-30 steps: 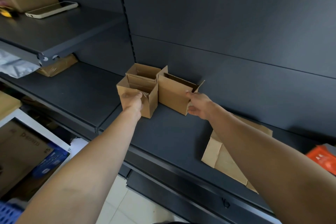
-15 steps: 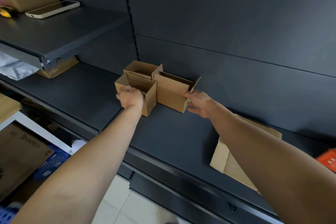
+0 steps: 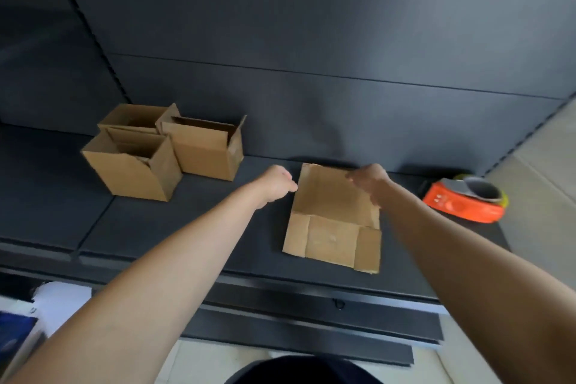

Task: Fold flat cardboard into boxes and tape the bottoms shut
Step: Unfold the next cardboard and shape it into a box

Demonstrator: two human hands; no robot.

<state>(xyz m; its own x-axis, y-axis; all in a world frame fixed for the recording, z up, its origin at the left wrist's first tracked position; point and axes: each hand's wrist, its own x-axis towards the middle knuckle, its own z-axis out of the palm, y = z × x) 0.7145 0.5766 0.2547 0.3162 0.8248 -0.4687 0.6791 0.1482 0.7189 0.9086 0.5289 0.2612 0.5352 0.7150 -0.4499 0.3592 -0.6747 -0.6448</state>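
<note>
- Two hands stretch out over a dark shelf [image 3: 62,221]: the left hand [image 3: 276,182] and the right hand [image 3: 369,181], level with each other
- Between them, and running back towards the person, a flat cardboard sheet [image 3: 333,218] lies on the shelf, its creases and end flaps showing on the near side
- Left hand: fingers loosely curled with nothing in them, sitting just beside the sheet's left edge
- Right hand: over the sheet's far right corner, fingers pointing down at the cardboard; motion blur makes it hard to say whether it grips the edge or only touches it
- Three folded boxes stand well to the left of the left hand, open tops up, flaps raised
- Nearest of them is the front box [image 3: 134,168]; the back box [image 3: 134,115] touches it from behind, against the shelf's rear panel
- Third box [image 3: 205,150] stands just beside those two, on the side closer to the left hand
- Right of the right hand, apart from the sheet, an orange tape dispenser [image 3: 461,206] rests on the shelf near its end
</note>
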